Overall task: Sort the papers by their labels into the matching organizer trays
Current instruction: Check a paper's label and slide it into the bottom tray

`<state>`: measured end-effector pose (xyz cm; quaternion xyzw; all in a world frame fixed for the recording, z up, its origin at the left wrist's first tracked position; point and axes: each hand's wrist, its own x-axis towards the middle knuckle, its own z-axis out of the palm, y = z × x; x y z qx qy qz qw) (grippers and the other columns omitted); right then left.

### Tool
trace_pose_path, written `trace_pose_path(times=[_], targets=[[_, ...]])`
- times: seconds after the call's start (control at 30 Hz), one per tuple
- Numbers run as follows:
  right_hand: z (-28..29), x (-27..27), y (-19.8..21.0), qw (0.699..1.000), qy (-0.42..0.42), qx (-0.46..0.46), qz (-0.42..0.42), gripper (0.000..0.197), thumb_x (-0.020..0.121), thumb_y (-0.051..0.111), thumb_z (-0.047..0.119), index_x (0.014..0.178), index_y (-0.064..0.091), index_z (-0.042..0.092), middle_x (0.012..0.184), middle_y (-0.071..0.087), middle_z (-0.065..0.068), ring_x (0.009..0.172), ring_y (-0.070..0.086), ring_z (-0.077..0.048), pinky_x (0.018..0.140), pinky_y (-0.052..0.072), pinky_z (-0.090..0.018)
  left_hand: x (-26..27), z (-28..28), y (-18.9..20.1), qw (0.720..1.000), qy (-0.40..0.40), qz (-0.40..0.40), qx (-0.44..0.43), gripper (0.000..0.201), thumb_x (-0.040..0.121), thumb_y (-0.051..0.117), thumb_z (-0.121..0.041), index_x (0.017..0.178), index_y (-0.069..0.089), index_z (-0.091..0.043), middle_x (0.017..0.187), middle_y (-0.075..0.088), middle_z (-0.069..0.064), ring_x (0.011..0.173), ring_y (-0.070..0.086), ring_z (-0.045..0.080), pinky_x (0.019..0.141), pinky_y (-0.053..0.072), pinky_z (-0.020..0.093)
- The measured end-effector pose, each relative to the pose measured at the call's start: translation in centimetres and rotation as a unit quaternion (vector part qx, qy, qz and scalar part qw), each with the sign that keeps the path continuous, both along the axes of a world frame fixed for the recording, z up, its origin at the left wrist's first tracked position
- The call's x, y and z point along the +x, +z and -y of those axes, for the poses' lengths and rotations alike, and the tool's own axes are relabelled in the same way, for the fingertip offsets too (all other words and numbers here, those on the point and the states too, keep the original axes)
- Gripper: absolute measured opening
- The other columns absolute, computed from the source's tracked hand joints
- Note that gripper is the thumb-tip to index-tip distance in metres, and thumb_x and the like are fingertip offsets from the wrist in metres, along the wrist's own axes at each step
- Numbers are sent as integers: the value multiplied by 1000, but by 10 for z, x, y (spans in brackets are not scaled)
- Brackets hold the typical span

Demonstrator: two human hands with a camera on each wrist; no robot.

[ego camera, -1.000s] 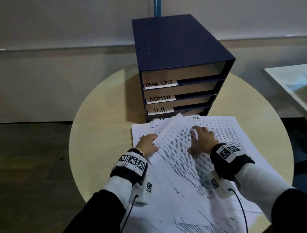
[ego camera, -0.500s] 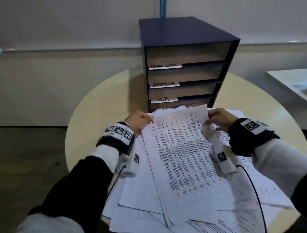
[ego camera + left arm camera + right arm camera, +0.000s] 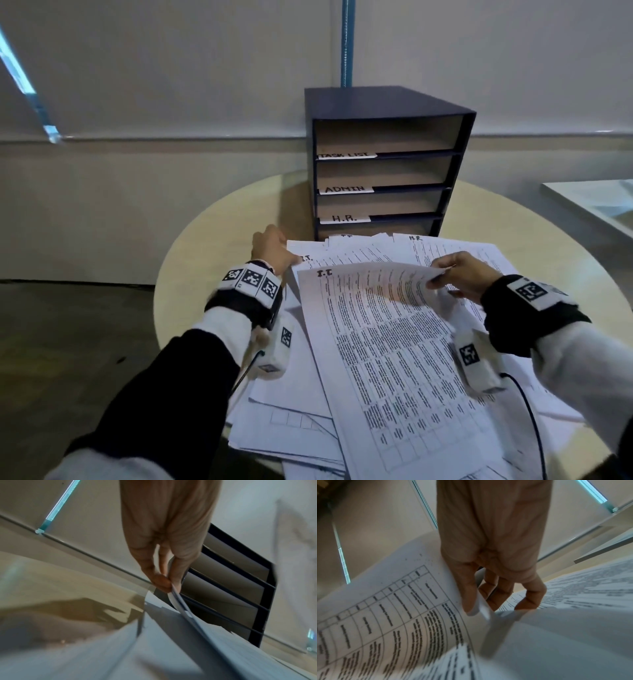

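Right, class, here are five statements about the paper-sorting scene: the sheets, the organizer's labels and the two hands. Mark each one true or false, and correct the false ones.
1. The lifted sheet is labelled H.R. False: its corner reads I.T.
2. The right hand pinches that sheet's far right corner. True.
3. The organizer shows TASK LIST as its top label. True.
4. The left hand lies flat and open on the round table. False: it pinches paper edges at the pile's left corner.
5. The ADMIN tray already holds papers. False: it looks empty.
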<state>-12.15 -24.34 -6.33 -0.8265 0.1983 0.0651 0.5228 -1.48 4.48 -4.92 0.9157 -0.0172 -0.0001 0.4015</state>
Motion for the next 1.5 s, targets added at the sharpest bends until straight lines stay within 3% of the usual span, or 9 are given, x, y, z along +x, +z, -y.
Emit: trace_pose_path(times=[0.3, 0.5, 0.67, 0.93, 1.1, 1.2, 1.27, 1.37, 1.5], targets=[[-2, -11, -3, 999, -14, 23, 21, 26, 88, 57, 0, 64, 55, 9, 68, 55, -9, 63, 49, -21, 58, 38, -26, -7, 13, -15, 988, -32, -94, -115, 29, 62, 74, -17, 88, 67, -6, 111, 67, 19, 106, 63, 33, 95, 50, 46], [-1, -14, -1, 997, -47, 47, 40, 17, 92, 50, 1, 80, 59, 7, 71, 53, -7, 66, 48, -19, 64, 36, -28, -11, 22, -1, 978, -72, -10, -195, 26, 94, 48, -6, 116, 59, 0, 116, 64, 21, 108, 61, 33, 99, 47, 44], [4, -20, -1, 991, -64, 98, 68, 18, 95, 45, 4, 104, 60, 7, 91, 62, -6, 84, 53, -22, 67, 41, -30, -21, 31, 31, 973, -130, 37, -185, 25, 96, 43, -5, 109, 58, 11, 74, 57, 18, 54, 41, 7, 48, 35, 9], [2, -19, 23, 981, -40, 138, 131, 21, 95, 42, 1, 108, 59, 6, 93, 63, -7, 79, 56, -19, 61, 42, -28, -25, 44, 77, 955, -153, -11, -254, 26, 99, 39, -14, 114, 57, -3, 99, 66, 11, 88, 62, 24, 69, 51, 22], [-5, -14, 33, 954, -147, 137, 221, 15, 95, 45, 1, 88, 57, -4, 85, 61, -22, 79, 55, -25, 59, 47, -29, -38, 34, 63, 920, -112, -43, -373, 65, 84, 50, -61, 122, 57, -9, 120, 65, 6, 110, 61, 26, 95, 47, 43], [-12, -16, 40, 941, -166, 116, 270, 11, 95, 44, 3, 95, 54, -2, 72, 55, -13, 65, 48, -20, 41, 39, -14, -58, 40, 52, 930, -149, -36, -335, 45, 90, 57, -33, 128, 51, -10, 123, 58, -4, 114, 55, 17, 85, 50, 26], [-15, -15, 52, 933, -153, 81, 317, 9, 94, 45, 1, 95, 53, 1, 75, 55, -8, 67, 50, -18, 53, 45, -21, -60, 45, 57, 937, -142, 16, -318, 38, 93, 52, -10, 130, 48, -3, 126, 57, 5, 116, 54, 19, 90, 48, 24], [-21, -12, 86, 905, -144, 29, 400, 17, 93, 46, 2, 106, 54, -6, 95, 60, -13, 83, 57, -20, 75, 48, -32, -53, 52, 90, 942, -107, 112, -298, 33, 95, 46, -6, 127, 51, -1, 127, 59, 11, 117, 56, 24, 100, 46, 37], [-27, -7, 145, 840, -170, -16, 515, 5, 89, 46, 11, 89, 48, 7, 87, 51, -9, 75, 47, -10, 65, 40, -21, -56, 56, 151, 910, -137, 216, -325, 28, 96, 44, -9, 122, 53, -7, 122, 61, 6, 113, 58, 19, 100, 47, 35]])
